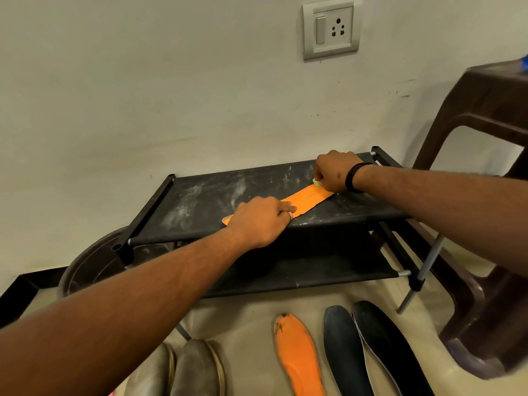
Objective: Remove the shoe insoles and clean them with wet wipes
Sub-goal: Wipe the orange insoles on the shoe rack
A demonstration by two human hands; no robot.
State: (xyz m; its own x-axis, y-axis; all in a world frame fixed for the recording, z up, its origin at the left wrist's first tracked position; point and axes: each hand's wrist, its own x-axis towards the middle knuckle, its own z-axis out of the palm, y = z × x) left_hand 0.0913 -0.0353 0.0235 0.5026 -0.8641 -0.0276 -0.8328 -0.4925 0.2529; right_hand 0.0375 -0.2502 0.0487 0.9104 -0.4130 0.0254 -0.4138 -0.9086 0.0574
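1. Left hand [258,221]: fingers flat, pressing one end of the orange insole [307,200] onto the shoe rack's top shelf [200,201].
2. Right hand [334,171]: grip clamped on a bunched wet wipe [317,182] (mostly hidden) at the insole's other end.

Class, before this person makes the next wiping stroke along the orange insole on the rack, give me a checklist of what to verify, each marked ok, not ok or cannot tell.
1. Orange insole lies flat on the rack's top shelf: ok.
2. Left hand presses its near end down: ok.
3. Right hand grips the wipe at the far end: ok.
4. Wipe still wet: cannot tell.
5. Shelf surface clean: not ok, whitish smears show.
6. Other insoles on the floor, one orange, two dark, already cleaned: cannot tell.
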